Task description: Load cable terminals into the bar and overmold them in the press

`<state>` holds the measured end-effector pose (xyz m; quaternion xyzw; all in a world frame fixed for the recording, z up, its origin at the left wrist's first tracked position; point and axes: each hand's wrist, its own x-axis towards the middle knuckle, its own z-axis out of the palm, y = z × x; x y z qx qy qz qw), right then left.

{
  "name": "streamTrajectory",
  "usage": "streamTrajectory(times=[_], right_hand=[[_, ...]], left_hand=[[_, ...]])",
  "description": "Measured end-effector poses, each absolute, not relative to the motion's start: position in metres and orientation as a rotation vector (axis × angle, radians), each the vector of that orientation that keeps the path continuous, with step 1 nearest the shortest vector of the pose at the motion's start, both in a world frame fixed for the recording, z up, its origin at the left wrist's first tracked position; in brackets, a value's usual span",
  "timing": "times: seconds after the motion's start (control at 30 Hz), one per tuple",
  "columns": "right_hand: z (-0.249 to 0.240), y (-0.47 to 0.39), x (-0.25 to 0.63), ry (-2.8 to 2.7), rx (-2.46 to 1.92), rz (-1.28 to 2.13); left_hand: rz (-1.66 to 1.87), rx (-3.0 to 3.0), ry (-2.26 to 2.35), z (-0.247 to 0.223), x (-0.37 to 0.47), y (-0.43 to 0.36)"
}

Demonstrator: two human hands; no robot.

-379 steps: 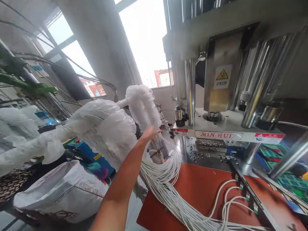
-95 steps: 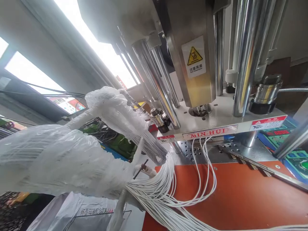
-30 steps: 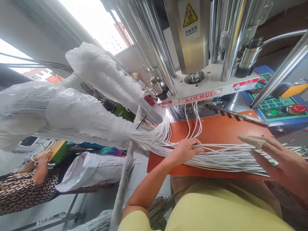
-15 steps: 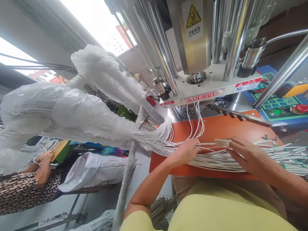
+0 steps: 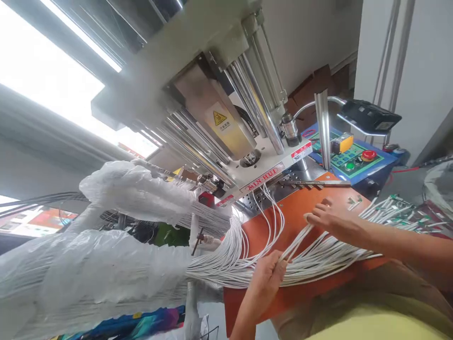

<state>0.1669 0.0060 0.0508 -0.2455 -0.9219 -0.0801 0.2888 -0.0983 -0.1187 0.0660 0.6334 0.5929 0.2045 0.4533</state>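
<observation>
1. Head view: the white cable bundle (image 5: 318, 257) is laid across the orange table (image 5: 300, 212), in front of the press (image 5: 226, 137).
2. The left hand (image 5: 266, 278) is closed around the bundle at the table's near edge.
3. The right hand (image 5: 327, 218) is stretched over the table, with a few cables pinched in its fingertips.

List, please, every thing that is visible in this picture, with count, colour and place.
white cables: many, white, across the orange mat
orange mat: one, orange, under the cables
plastic-wrapped bundles: two, clear-white, left
press machine: one, steel, centre top
control panel: one, blue-green, right of the press
lamp: one, black, above the panel
left hand: grips the cables
right hand: fingers on a few cables
</observation>
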Motion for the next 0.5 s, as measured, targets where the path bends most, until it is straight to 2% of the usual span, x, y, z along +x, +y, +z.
streamTrajectory(times=[0.27,0.5], right_hand=[[0.034,0.022,0.193,-2.518,-0.623,-0.224],[0.030,-0.007,0.160,-2.661,-0.350,-0.084]], left_hand=[[0.296,1.400,1.378,0.068,-0.089,-0.124],[0.703,0.768,0.898,0.052,-0.026,-0.099]])
